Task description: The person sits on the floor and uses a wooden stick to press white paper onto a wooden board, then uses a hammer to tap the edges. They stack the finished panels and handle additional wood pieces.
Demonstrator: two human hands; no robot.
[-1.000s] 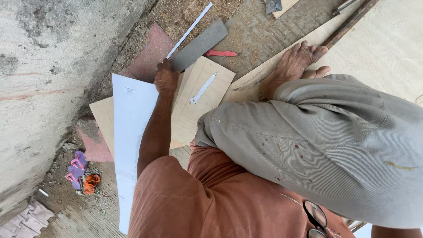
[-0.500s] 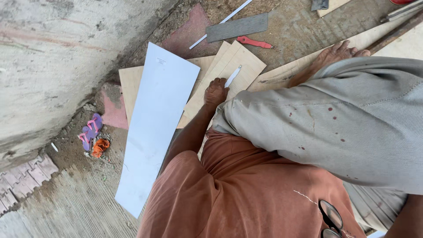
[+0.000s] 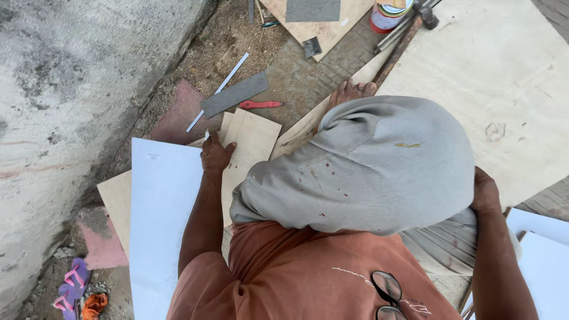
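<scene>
While the person crouches over the ground, the left hand [image 3: 216,155] rests flat, fingers loosely spread, right where the white laminate sheet [image 3: 163,225] meets the light plywood piece [image 3: 252,145]; it presses down and clasps nothing. The right hand [image 3: 485,192] sits back at the raised knee, against the grey trousers [image 3: 367,166], and I cannot tell whether it grips the cloth or only leans there. The sheet lies on the ground along the concrete wall [image 3: 71,106], overlapping the plywood. A grey strip [image 3: 235,94], a thin white ruler [image 3: 219,89] and a red-handled tool [image 3: 261,105] lie just beyond the fingers (a paint can [image 3: 388,15] stands farther off). To hold the sheet steady, I would judge, the palm should bear squarely near the edge, so that the sheet cannot slide on the boards beneath.
</scene>
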